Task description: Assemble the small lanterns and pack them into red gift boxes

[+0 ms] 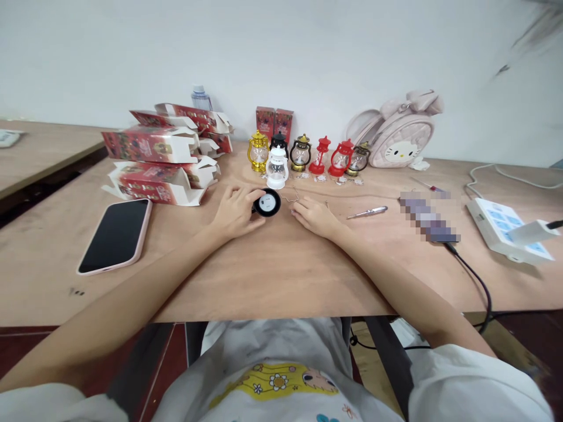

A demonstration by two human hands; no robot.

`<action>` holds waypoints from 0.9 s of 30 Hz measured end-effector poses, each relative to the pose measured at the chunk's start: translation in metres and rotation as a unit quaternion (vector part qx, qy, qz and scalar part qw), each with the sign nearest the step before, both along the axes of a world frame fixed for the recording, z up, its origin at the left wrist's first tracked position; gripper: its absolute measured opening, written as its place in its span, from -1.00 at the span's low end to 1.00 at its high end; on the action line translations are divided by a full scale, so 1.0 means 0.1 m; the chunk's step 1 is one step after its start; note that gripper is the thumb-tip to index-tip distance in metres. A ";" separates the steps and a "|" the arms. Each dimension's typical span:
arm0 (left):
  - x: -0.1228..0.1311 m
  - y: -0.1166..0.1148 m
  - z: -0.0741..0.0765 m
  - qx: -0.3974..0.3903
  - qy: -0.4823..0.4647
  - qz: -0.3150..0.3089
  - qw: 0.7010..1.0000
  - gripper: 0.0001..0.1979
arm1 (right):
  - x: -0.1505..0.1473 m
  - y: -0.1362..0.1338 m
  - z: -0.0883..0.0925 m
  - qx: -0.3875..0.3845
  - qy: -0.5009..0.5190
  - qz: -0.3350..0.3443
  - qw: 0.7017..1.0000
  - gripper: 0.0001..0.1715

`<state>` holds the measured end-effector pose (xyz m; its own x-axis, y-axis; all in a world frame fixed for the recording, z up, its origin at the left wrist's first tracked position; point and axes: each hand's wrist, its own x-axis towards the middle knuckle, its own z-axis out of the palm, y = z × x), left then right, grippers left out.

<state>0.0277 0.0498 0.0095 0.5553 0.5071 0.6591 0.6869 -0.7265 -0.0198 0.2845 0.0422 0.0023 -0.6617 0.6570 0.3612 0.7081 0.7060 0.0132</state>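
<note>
My left hand [236,212] is closed around a black mini lantern [275,205] tipped on its side, so its round base with a pale disc faces me. To the right, my right hand [314,215] rests on the table with its fingers curled together; whatever they pinch, if anything, is too small to name. A thin wire-like loop [290,198] lies just beyond those fingertips. Directly behind the held lantern stands a white mini lantern [277,169]. A screwdriver [368,213] lies to the right of my right hand, apart from it.
Behind, several gold, bronze and red lanterns [341,159] stand in a row before two red boxes [265,122] and a pink backpack [402,132]. Opened cartons [149,145] pile up at left, near a phone [116,235]. A power strip [505,228] and cables occupy the right.
</note>
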 end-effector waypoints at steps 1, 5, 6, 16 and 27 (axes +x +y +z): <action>0.00 0.00 0.00 0.002 -0.001 0.000 1.000 -0.54 | -0.01 0.00 0.00 0.000 -0.001 -0.002 1.000 -0.72; 0.00 -0.01 0.01 0.005 0.003 0.003 1.000 -0.55 | -0.01 -0.02 0.01 -0.011 0.017 -0.005 1.000 -0.72; 0.00 -0.01 0.01 0.004 0.005 0.004 1.000 -0.55 | 0.00 -0.02 0.01 -0.013 0.022 -0.003 1.000 -0.72; 0.00 0.00 0.00 -0.010 -0.010 -0.007 1.000 -0.55 | 0.03 -0.01 0.03 -0.098 0.137 -0.016 0.986 -0.78; 0.01 -0.04 0.04 -0.038 0.010 0.007 0.999 -0.54 | 0.00 0.00 0.00 -0.037 0.050 -0.028 0.998 -0.75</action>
<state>0.0290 0.0463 0.0135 0.5611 0.5632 0.6066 0.6968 -0.7169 0.0210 0.2843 0.0422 0.0023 -0.5870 0.7186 0.3729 0.7413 0.6622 -0.1093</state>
